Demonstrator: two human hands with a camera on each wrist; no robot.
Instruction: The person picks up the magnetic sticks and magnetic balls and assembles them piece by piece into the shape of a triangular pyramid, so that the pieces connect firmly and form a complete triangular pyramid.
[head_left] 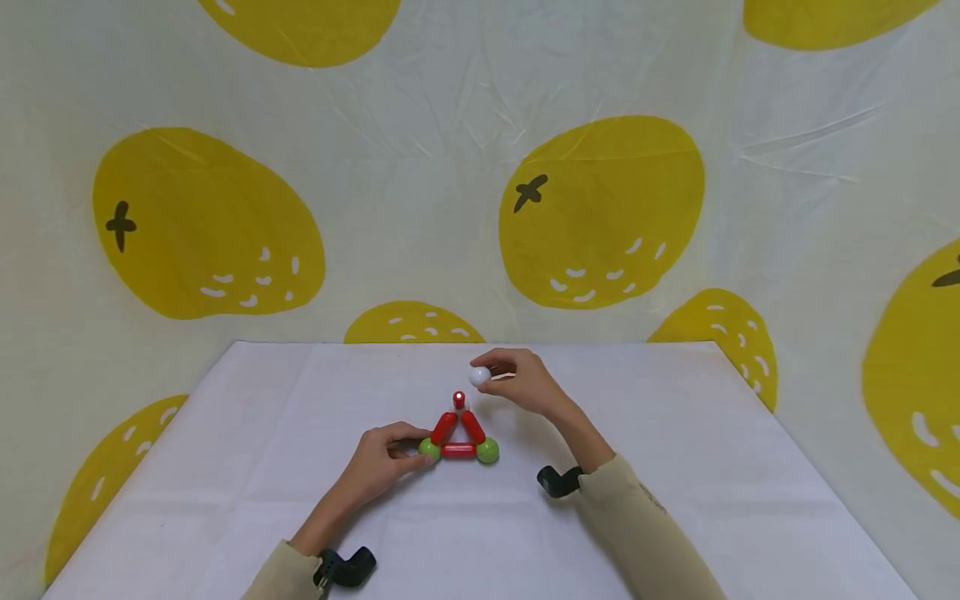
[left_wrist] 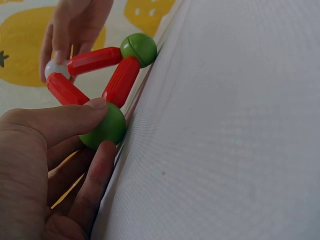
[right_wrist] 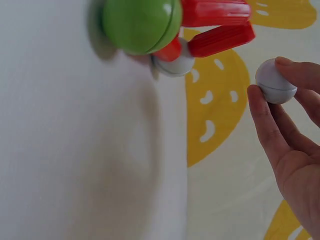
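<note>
A flat triangle of three red rods (head_left: 458, 451) lies on the white table (head_left: 675, 467), with a green ball (head_left: 487, 451) at its right corner and another green ball (head_left: 429, 450) at its left. A short red rod (head_left: 459, 400) stands upright at the apex. My left hand (head_left: 420, 451) pinches the left green ball (left_wrist: 106, 127) between thumb and finger. My right hand (head_left: 482, 374) holds a white ball (head_left: 479, 377) just above and to the right of the upright rod. In the right wrist view that white ball (right_wrist: 275, 84) sits between my fingertips (right_wrist: 255, 97), apart from the structure's right green ball (right_wrist: 140, 22).
Behind the table hangs a white cloth printed with big yellow fruits (head_left: 600, 212). Black wrist camera mounts (head_left: 558, 481) sit on both beige sleeves. Bare white tabletop spreads to the left, right and front of the structure.
</note>
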